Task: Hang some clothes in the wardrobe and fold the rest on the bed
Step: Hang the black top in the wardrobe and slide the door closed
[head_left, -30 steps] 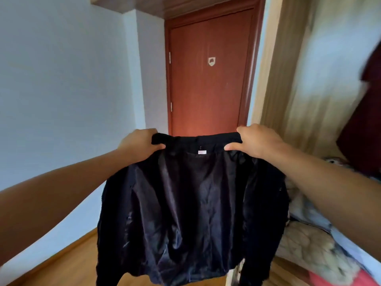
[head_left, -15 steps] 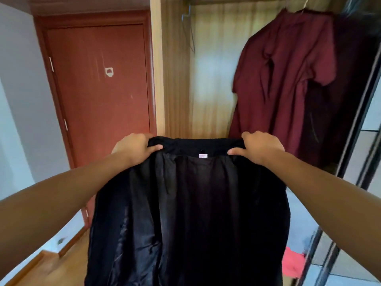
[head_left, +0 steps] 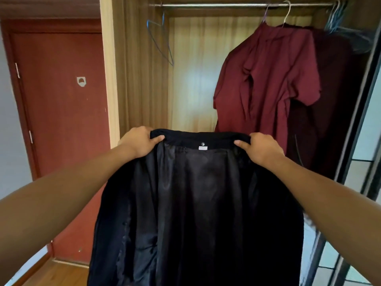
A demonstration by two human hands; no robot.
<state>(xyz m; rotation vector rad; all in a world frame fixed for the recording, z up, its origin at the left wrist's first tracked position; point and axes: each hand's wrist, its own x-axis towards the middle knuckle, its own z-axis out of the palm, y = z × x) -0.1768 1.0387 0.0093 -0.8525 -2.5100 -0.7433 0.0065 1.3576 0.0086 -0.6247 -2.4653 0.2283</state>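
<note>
My left hand (head_left: 138,142) and right hand (head_left: 261,148) each grip the collar of the black jacket (head_left: 195,213), held up before the wardrobe (head_left: 140,69).

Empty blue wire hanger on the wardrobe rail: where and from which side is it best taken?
Likely by the neck under the hook of the blue wire hanger, reaching in from the open front: it hangs alone at the rail's left end, nearly edge-on. The left hand must first leave the black jacket.

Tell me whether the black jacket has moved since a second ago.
Yes. The black jacket has swung right: its collar was in front of the red door, and now it is in front of the open wardrobe.
</note>
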